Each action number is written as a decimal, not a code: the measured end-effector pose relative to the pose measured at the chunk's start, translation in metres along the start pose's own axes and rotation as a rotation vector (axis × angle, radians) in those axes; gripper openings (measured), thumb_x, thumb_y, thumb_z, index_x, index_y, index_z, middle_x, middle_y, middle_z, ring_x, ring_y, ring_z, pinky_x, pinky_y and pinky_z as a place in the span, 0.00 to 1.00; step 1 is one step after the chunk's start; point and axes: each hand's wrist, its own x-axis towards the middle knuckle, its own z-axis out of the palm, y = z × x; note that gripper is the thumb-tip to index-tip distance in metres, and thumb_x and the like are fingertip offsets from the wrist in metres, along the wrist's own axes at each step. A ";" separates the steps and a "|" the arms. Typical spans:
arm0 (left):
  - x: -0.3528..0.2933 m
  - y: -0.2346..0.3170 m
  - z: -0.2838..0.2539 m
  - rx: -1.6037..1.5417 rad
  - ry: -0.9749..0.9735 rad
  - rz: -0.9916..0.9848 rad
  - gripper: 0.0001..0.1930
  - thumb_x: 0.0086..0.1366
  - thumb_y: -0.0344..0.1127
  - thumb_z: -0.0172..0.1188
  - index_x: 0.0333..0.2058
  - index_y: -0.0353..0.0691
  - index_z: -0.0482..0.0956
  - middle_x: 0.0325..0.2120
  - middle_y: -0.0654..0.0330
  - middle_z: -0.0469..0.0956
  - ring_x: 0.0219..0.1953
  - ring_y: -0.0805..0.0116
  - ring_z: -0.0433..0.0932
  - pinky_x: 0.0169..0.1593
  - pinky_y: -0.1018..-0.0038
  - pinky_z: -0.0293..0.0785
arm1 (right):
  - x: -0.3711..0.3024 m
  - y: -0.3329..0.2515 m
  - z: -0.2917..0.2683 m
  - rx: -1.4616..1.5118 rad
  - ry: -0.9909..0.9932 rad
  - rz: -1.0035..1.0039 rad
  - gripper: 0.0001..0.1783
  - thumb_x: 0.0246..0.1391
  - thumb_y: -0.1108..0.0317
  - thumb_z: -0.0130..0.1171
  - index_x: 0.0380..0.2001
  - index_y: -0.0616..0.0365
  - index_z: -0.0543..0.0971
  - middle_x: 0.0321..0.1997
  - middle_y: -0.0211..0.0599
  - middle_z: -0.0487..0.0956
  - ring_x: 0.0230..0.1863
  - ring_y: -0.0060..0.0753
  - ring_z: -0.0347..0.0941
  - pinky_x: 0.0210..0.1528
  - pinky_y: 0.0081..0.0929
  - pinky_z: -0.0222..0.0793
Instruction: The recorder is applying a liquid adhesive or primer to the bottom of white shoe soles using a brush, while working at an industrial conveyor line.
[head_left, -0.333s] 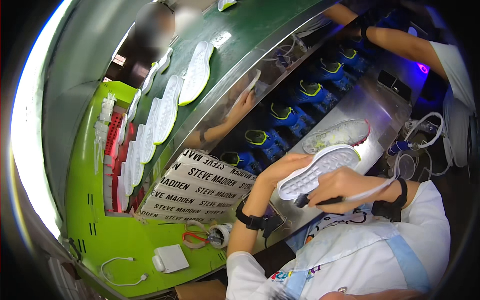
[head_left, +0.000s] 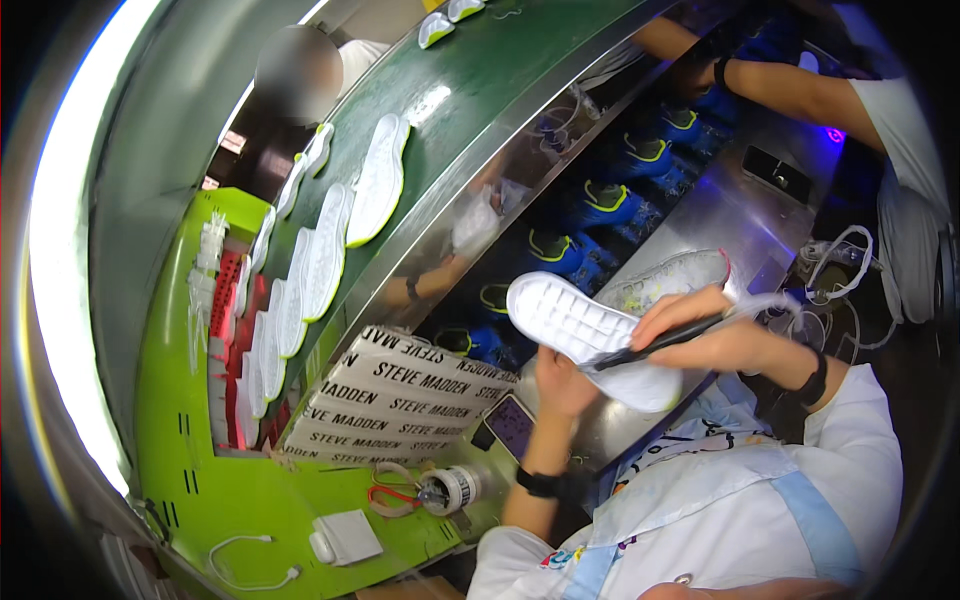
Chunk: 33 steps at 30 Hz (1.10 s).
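Observation:
A white shoe sole (head_left: 560, 312) is tilted in front of me, its grid of raised cells facing up. My left hand (head_left: 566, 384) grips it from below at the near side; part of its fingers is hidden under the sole. In my right hand (head_left: 700, 335) is a slim black brush-like tool (head_left: 655, 347), with a pale flexible tube trailing off past the wrist. Its dark tip lies at the middle of the sole. Just behind the sole, a grey-white shoe (head_left: 662, 283) with a pink-red edge rests on the metal bench (head_left: 700, 225), partly covered by my right hand.
Blue shoes (head_left: 612, 203) stand in a row beyond the bench. Several white soles (head_left: 378, 180) lie on the green belt (head_left: 480, 90). A printed carton (head_left: 400, 400), phone (head_left: 512, 425), tape roll (head_left: 450, 490) and white box (head_left: 350, 537) are at left. Another person's arm (head_left: 800, 95) reaches in upper right.
The sole has moved left and turned, with its far end now pointing up-left. My right hand has risen, and the tool tip has shifted from the sole's near edge to its middle.

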 end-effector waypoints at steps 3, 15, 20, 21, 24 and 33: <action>0.006 -0.040 0.021 -0.155 -0.117 0.190 0.29 0.65 0.49 0.34 0.62 0.42 0.53 0.59 0.50 0.59 0.58 0.52 0.62 0.62 0.56 0.56 | -0.002 0.000 0.014 -0.075 -0.062 0.268 0.12 0.42 0.70 0.62 0.35 0.57 0.82 0.37 0.35 0.81 0.40 0.24 0.75 0.48 0.21 0.66; 0.017 -0.030 0.020 -0.389 -0.191 0.218 0.32 0.58 0.51 0.53 0.58 0.44 0.60 0.53 0.53 0.65 0.49 0.54 0.67 0.54 0.59 0.64 | -0.002 0.026 0.034 -0.415 -0.066 -0.386 0.09 0.47 0.71 0.60 0.35 0.58 0.80 0.32 0.37 0.80 0.31 0.32 0.76 0.35 0.25 0.68; 0.020 -0.017 0.028 -0.213 -0.221 0.164 0.33 0.57 0.52 0.52 0.57 0.41 0.61 0.53 0.55 0.66 0.47 0.59 0.66 0.51 0.59 0.64 | 0.000 0.017 0.025 -0.108 -0.153 0.077 0.08 0.55 0.69 0.52 0.33 0.60 0.80 0.29 0.32 0.80 0.29 0.20 0.76 0.35 0.20 0.70; 0.022 -0.011 0.028 -0.163 -0.246 0.175 0.34 0.57 0.52 0.52 0.57 0.36 0.61 0.53 0.55 0.66 0.46 0.57 0.66 0.51 0.60 0.64 | 0.002 0.015 0.028 -0.051 -0.254 0.036 0.10 0.55 0.66 0.51 0.30 0.59 0.80 0.22 0.31 0.79 0.25 0.18 0.74 0.31 0.18 0.69; 0.020 -0.003 0.036 0.047 -0.247 0.129 0.37 0.55 0.53 0.52 0.57 0.34 0.59 0.52 0.50 0.67 0.46 0.53 0.67 0.48 0.59 0.68 | -0.002 -0.010 0.013 0.053 -0.337 0.417 0.09 0.53 0.70 0.50 0.29 0.59 0.79 0.23 0.32 0.78 0.27 0.22 0.75 0.32 0.20 0.69; 0.035 0.007 0.073 0.187 -0.154 -0.320 0.24 0.59 0.39 0.50 0.49 0.26 0.69 0.44 0.46 0.74 0.43 0.59 0.77 0.48 0.68 0.73 | -0.001 0.006 0.009 -0.243 -0.233 -0.423 0.05 0.47 0.73 0.55 0.22 0.63 0.77 0.22 0.36 0.76 0.21 0.34 0.72 0.28 0.26 0.68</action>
